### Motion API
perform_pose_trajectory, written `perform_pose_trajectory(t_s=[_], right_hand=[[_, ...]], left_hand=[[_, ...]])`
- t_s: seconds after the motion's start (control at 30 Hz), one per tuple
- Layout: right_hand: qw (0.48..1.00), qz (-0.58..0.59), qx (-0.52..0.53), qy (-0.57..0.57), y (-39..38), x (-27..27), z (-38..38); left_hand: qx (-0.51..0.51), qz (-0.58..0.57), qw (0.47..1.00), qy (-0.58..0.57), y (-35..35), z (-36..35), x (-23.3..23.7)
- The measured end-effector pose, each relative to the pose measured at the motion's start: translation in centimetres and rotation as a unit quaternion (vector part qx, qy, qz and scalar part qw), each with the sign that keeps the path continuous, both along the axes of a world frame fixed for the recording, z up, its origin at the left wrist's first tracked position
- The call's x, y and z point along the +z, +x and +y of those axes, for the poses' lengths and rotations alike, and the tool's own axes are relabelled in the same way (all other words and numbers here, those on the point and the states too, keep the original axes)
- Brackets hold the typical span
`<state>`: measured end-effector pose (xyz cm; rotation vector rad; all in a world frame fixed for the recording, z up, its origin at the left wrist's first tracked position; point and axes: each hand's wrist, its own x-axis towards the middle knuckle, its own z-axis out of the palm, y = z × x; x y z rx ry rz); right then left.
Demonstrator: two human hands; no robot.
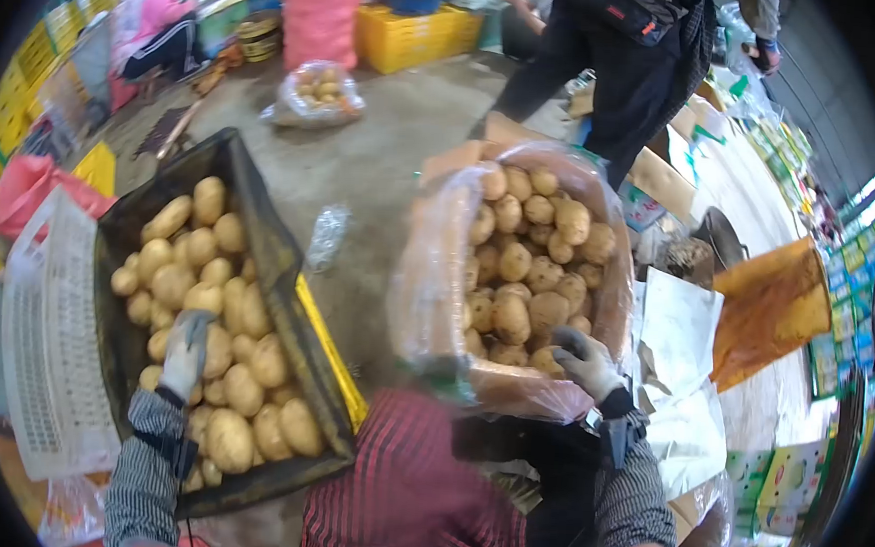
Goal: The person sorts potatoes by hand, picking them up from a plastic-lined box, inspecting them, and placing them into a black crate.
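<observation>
A black crate full of potatoes stands at the left. My left hand, in a grey-white glove, reaches down onto those potatoes; its fingertips are hard to make out against them. Right of the centre is a carton lined with clear plastic, with more potatoes inside. At its lower right edge is my right hand, gloved too, with fingers and thumb apart and nothing held between them.
White plastic crate at far left. Small plastic bag of potatoes on the floor, pink sack and yellow crate behind. A person stands beyond the carton; another crouches at upper left. Brown board at right.
</observation>
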<state>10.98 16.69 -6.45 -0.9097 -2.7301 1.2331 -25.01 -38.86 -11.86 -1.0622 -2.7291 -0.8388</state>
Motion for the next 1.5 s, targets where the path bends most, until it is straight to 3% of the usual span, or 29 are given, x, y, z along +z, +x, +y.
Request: perform_pose_trajectory(t_s=[0.03,0.1,0.17,0.27,0.37,0.4,0.5,0.6,0.67,0.73,0.83,0.93,1.0,1.03,1.1,1.17,1.23,1.27,1.33,1.37,1.4,1.5], right_hand=[[0.999,-0.015,0.027,0.012,-0.9,-0.5,0.9],[0.993,-0.023,0.062,0.096,-3.4,-2.6,3.2],[0.972,0.013,0.092,0.217,-6.9,-4.6,4.7],[0.96,-0.009,0.036,0.278,-14.5,-9.0,7.1],[0.907,-0.252,0.055,0.334,-20.6,-11.2,6.5],[0.89,-0.266,0.028,0.37,-21.6,-11.7,5.8],[0.91,-0.234,0.079,0.334,-20.5,-10.3,6.8],[0.984,-0.013,-0.002,0.176,-16.8,-6.3,7.9],[0.993,0.097,-0.039,0.053,-13.3,-4.2,8.6],[0.992,0.127,-0.024,0.0,-9.6,-1.4,7.8],[0.999,0.034,-0.042,0.003,-6.0,3.3,5.3],[0.995,0.02,-0.071,-0.065,-4.4,2.9,4.8],[0.999,0.018,-0.042,0.0,-4.7,0.9,4.5],[0.999,0.02,-0.027,0.033,-5.3,0.2,4.1],[0.996,-0.018,0.004,0.086,-7.3,0.5,1.9],[0.99,0.012,0.075,0.118,-9.4,-5.2,3.8],[0.987,-0.073,0.075,0.126,-12.0,-0.9,1.0],[0.986,-0.053,0.064,0.147,-12.8,-3.4,1.8],[0.984,-0.111,0.07,0.123,-15.6,-3.0,1.6],[0.981,-0.141,0.072,0.109,-16.4,-3.2,1.6],[0.972,-0.163,0.061,0.156,-17.8,-7.8,2.7],[0.969,-0.203,0.057,0.131,-20.2,-6.9,2.9]], left_hand=[[0.016,0.085,0.996,-0.018,0.9,0.6,-0.3],[-0.017,0.02,1.0,0.015,1.8,4.0,3.7],[0.009,0.013,1.0,-0.002,2.3,4.7,3.9],[0.027,0.041,0.998,-0.025,2.1,4.7,3.1],[0.06,0.018,0.998,-0.03,2.3,4.6,3.7],[0.064,0.01,0.997,-0.03,2.3,4.6,3.7],[0.037,0.02,0.998,-0.045,1.4,3.7,2.5],[0.04,0.06,0.992,-0.101,1.5,3.2,2.8],[0.07,0.129,0.975,-0.167,2.5,4.7,4.5],[0.069,0.186,0.971,-0.131,4.3,8.3,8.5],[-0.048,0.103,0.988,0.107,7.1,15.3,15.3],[-0.192,-0.024,0.945,0.264,11.7,22.2,19.5],[-0.254,-0.324,0.81,0.419,15.8,26.7,21.3],[-0.237,-0.362,0.772,0.465,17.4,29.1,21.6],[-0.192,-0.393,0.732,0.523,19.6,33.6,19.6],[-0.121,-0.406,0.72,0.549,20.9,37.2,14.2],[-0.005,-0.482,0.689,0.541,22.8,39.2,7.4],[0.029,-0.502,0.678,0.536,23.1,39.4,5.2],[0.015,-0.497,0.673,0.547,21.8,39.2,4.8],[0.028,-0.505,0.627,0.592,20.8,39.3,7.9],[0.043,-0.508,0.579,0.636,20.2,39.3,9.7],[0.094,-0.481,0.586,0.645,19.1,39.1,9.6]])
